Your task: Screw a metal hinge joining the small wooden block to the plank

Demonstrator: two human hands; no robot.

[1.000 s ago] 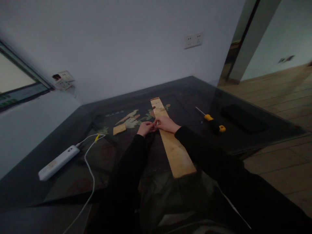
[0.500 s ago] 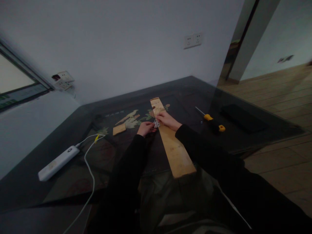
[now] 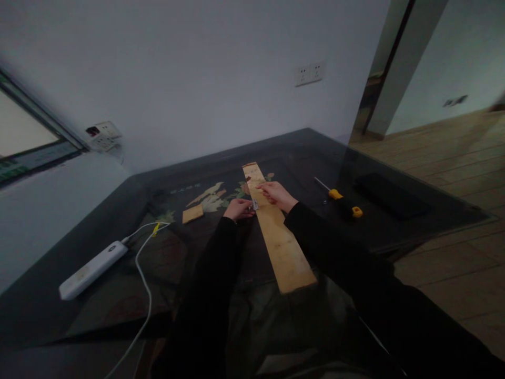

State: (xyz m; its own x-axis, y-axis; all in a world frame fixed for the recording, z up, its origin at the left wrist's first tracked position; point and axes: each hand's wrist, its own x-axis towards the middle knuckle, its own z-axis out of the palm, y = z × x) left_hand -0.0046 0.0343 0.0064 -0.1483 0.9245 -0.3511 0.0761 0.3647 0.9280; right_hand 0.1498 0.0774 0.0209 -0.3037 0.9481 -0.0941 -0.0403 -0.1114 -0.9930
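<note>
A long wooden board (image 3: 282,247) lies on the dark table, running away from me. My left hand (image 3: 239,209) pinches a small metal hinge (image 3: 254,205) at the board's left edge. Over the board, just beyond the hinge, my right hand (image 3: 278,195) is closed with thumb and forefinger together. Whatever it may hold is too small to make out. To the right lies a screwdriver (image 3: 338,197) with a yellow and black handle, its shaft pointing away to the left. A tiny shiny piece (image 3: 325,202) rests beside it.
A small square wood piece (image 3: 192,213) lies left of my hands. Farther left is a white power strip (image 3: 93,270) with a white cable (image 3: 145,284) trailing over the near edge. A black flat object (image 3: 389,195) lies at the right. The wall (image 3: 205,79) rises behind the table.
My right hand has drawn back slightly to the right, away from the hinge. The hinge looks turned and now appears narrower against the board's edge. The view has tilted a little.
</note>
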